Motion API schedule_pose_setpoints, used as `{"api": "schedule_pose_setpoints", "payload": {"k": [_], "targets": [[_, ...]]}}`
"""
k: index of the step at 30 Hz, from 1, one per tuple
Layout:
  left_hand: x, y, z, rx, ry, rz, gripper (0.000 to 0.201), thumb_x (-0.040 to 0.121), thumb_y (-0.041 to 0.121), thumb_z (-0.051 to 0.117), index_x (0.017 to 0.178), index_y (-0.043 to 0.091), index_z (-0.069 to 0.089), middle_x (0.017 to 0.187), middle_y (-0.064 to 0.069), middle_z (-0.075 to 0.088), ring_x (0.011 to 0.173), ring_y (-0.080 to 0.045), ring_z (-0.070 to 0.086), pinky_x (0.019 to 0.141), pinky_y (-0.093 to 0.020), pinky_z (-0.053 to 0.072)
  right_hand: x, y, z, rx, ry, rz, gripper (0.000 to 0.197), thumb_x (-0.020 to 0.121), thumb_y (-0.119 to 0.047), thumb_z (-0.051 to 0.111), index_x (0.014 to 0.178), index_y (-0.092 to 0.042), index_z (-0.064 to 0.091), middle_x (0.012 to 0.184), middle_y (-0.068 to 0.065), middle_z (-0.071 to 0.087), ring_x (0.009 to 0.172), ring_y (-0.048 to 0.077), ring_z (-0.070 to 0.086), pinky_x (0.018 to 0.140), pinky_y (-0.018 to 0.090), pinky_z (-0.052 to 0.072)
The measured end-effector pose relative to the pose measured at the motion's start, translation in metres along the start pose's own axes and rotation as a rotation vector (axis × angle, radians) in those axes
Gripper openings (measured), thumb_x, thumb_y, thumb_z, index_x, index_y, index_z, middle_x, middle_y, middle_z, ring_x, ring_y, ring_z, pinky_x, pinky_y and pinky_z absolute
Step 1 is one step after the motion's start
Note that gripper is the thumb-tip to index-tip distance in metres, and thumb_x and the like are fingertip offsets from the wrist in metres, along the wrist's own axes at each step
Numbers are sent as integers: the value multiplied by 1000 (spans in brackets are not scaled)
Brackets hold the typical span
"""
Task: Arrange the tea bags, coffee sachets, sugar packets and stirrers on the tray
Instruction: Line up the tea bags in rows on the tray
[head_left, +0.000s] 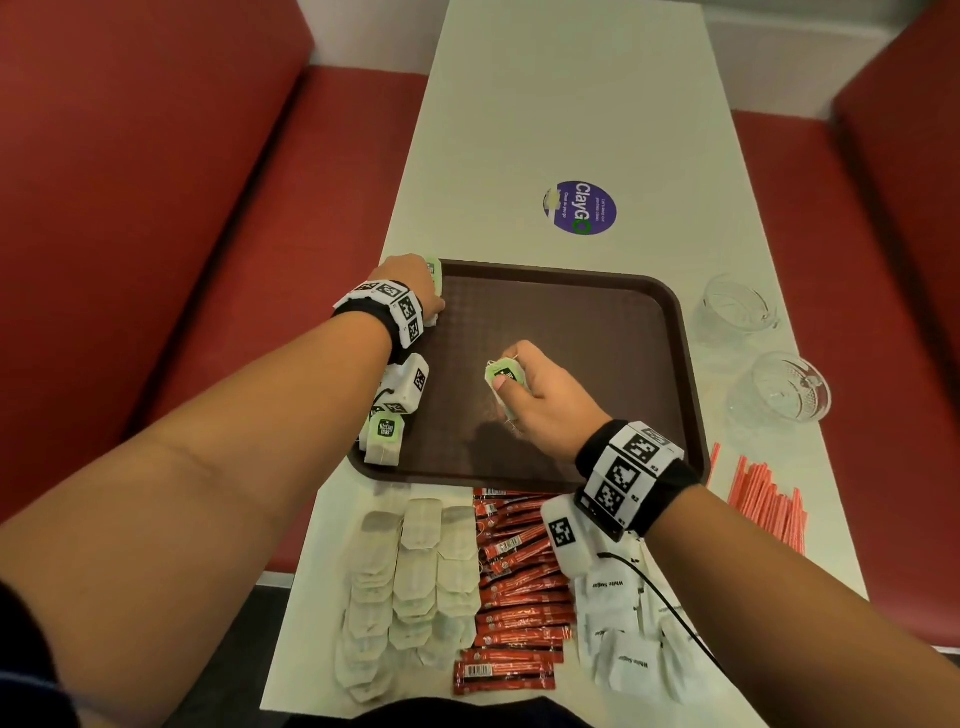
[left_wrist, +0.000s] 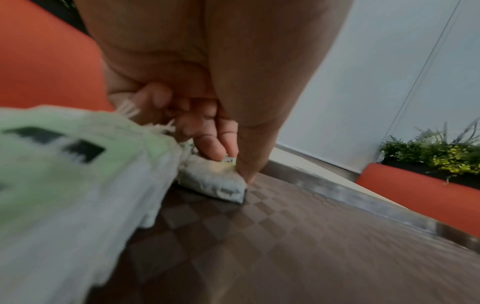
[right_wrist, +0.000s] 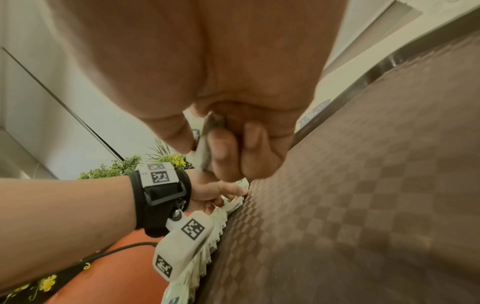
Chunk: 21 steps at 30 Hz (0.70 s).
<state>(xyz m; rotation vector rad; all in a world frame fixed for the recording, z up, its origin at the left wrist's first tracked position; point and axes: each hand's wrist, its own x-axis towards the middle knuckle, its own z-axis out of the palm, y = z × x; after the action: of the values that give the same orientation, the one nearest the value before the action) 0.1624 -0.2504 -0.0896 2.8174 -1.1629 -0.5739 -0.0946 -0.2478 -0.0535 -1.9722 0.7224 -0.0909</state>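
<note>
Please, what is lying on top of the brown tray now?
On the tray, tea bags line its left edge. The left hand holds one at the far corner. The right hand holds another tea bag above the middle. The left arm hides part of the row.

Even soft indoor light, wide-angle bending at edges, wrist views blurred up close

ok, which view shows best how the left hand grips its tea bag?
Left wrist view: the left hand pinches the tea bag between thumb and finger, on the tray. Head view shows the back of the hand hiding the grip. Right wrist view shows it small and far.
</note>
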Motion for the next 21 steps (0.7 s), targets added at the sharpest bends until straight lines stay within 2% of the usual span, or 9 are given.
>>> {"api": "schedule_pose_setpoints", "payload": {"k": [4,7,9,12,14,17,19,21], "targets": [[-15,3,-13,-83,70,93,28,89,46,64,94,19,67,95,-1,68,88,-25,63,72,-31,49,3,3,-2,21,1,21,9,104,-25,47,95,-28,46,77,-5,61,66,14,57,64,37,50],[-43,6,-25,-319,141,264,26,91,51,61,89,26,66,87,7,66,81,-13,61,68,-27,45,7,3,-2,73,21,41,7,104,-26,48,97,-28,49,80,-1,64,66,16,64,68,42,57],[-70,8,-32,-445,94,387,28,91,54,61,88,28,68,82,8,66,71,-5,57,63,-22,42,10,3,-1,83,38,32,8,103,-27,50,96,-30,49,86,2,67,70,17,70,75,48,60],[-105,5,-35,-556,-22,513,30,85,57,66,89,27,72,81,4,69,69,-7,56,65,-23,46,14,3,0,112,59,29,6,103,-26,51,97,-28,50,92,4,69,73,18,73,76,52,60],[-118,-1,-29,-580,-60,558,22,83,50,73,90,28,72,82,6,69,75,-11,61,71,-25,49,16,1,1,138,74,26,5,103,-28,52,100,-23,52,92,6,70,73,18,73,73,51,61],[-124,-9,-15,-531,-9,596,8,87,37,73,90,30,71,80,10,67,74,-11,60,71,-31,52,18,-2,4,144,80,19,9,101,-29,56,102,-20,55,90,7,71,73,18,73,70,43,62],[-125,-12,-11,-524,38,590,4,89,33,72,90,29,70,78,8,66,72,-14,60,70,-35,52,18,-2,6,126,74,16,8,100,-25,58,103,-18,58,90,6,72,73,17,73,72,45,62],[-126,-13,-9,-534,65,579,3,90,31,71,89,28,69,74,9,64,67,-12,56,67,-34,50,19,-2,7,94,77,24,9,99,-26,61,102,-17,61,90,3,72,73,14,73,73,47,62]]}}
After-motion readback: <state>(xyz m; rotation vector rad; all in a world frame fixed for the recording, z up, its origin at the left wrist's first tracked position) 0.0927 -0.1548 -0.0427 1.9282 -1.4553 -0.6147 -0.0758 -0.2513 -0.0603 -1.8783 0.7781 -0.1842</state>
